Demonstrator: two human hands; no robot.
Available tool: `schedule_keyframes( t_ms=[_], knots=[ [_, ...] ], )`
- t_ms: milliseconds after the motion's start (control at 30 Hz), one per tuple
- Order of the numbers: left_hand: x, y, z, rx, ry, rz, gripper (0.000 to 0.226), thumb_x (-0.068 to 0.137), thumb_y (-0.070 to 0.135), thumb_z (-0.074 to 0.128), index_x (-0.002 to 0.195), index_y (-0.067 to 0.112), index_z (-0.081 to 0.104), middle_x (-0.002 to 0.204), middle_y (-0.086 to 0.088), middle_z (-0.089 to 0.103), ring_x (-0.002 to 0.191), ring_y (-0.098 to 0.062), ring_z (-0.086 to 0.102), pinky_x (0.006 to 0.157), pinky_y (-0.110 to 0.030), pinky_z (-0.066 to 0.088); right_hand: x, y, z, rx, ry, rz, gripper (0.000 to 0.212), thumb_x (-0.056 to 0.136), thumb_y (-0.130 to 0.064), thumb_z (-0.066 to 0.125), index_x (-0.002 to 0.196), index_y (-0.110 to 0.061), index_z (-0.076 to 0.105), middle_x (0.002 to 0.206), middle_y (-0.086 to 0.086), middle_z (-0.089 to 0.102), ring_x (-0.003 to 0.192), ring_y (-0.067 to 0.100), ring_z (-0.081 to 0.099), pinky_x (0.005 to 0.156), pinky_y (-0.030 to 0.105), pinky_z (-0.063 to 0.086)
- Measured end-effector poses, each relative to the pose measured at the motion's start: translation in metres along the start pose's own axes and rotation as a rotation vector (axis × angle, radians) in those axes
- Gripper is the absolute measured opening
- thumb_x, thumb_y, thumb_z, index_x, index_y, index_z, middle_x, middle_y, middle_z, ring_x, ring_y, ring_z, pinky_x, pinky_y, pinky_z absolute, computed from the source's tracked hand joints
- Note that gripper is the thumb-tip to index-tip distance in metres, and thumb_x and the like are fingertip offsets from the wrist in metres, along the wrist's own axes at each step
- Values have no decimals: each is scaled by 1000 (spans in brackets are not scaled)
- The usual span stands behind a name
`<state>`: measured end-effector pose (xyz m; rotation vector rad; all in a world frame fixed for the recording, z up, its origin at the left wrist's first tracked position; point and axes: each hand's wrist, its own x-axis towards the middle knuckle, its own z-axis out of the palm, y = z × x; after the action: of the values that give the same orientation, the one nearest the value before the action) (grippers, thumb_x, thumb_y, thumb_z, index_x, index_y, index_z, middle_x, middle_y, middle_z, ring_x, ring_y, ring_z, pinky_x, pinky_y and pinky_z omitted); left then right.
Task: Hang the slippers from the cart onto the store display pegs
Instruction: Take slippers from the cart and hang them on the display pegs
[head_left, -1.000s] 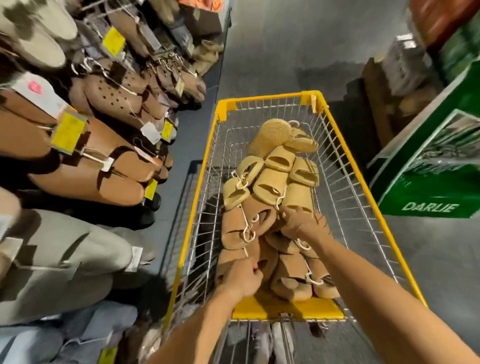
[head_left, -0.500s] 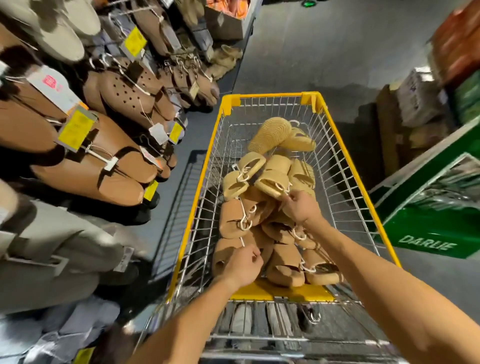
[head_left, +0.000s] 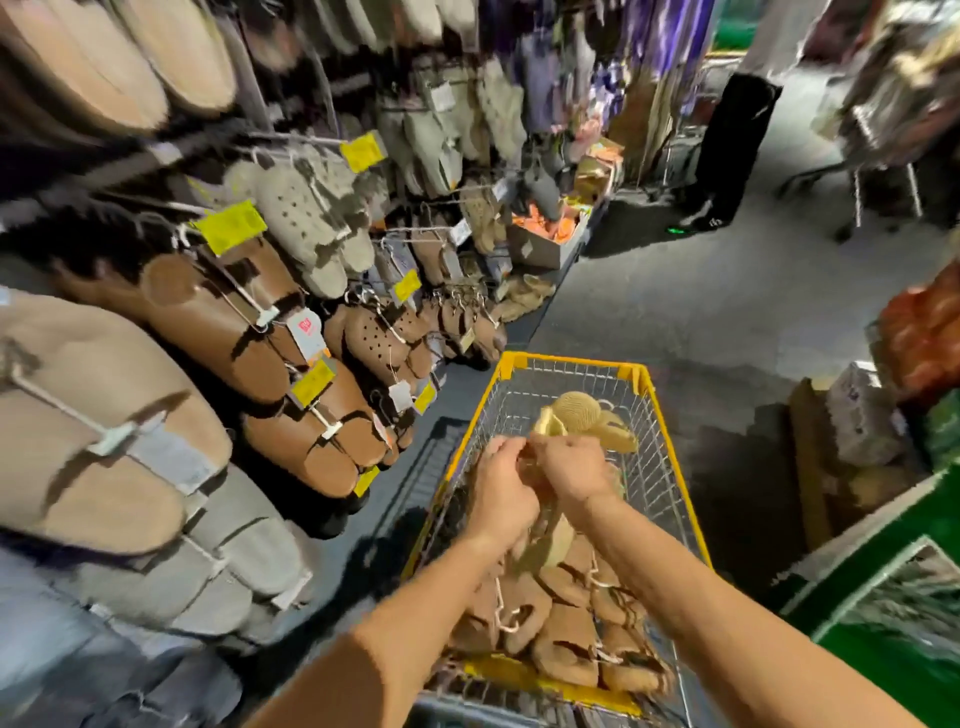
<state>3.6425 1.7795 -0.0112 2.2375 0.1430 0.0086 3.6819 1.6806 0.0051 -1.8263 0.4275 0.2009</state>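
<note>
Both hands, left hand (head_left: 501, 486) and right hand (head_left: 574, 470), fingers curled around tan slippers (head_left: 553, 527) above yellow cart (head_left: 667, 447), lower centre frame.

We see a dim aisle lit from above; the floor (head_left: 675, 312) lies in patchy shadow. Motion blur smears the rack (head_left: 156, 312) at left and both hands. Wide-angle distortion bends the edges; far shelves are soft

Dim shop aisle with grey floor (head_left: 675, 291) and a green stand (head_left: 883, 623) right.
</note>
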Motion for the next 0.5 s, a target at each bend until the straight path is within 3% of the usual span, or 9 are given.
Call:
schedule_keyframes(
  t_ms=[100,200,267,367,500],
  knots=[
    [1,17,-47,47,136,44,39,82,-2,56,110,21,70,109,2,67,106,-18,59,90,-26,46,-31,-44,7,143,-102,-68,23,93,-23,64,77,-8,69,76,8,67,72,22,61,65,29,50],
    [-10,37,-100,-42,265,53,29,85,4,58,98,28,67,88,12,70,86,-3,64,77,-31,53,-62,-81,20,143,-145,-208,31,94,-30,65,82,-2,74,82,12,74,79,29,68,76,41,56],
    [-25,54,-139,-100,346,74,25,85,0,58,93,23,64,77,12,68,74,3,62,69,-27,52,-89,-108,26,75,-198,-382,33,95,-30,65,77,-3,75,71,8,72,70,28,65,68,42,51],
    [-52,74,-198,-72,434,142,13,92,8,58,96,21,56,66,6,63,58,-4,56,54,-24,42,-129,-149,25,1,-287,-656,37,95,-26,63,65,-4,66,54,2,50,58,11,41,58,34,32],
    [-94,93,-270,-140,497,149,11,97,30,62,94,27,51,68,5,67,52,-3,57,54,-26,46,-179,-203,21,-46,-270,-957,17,92,-26,68,78,-20,75,70,-5,69,65,4,59,64,29,46]
  ],
)
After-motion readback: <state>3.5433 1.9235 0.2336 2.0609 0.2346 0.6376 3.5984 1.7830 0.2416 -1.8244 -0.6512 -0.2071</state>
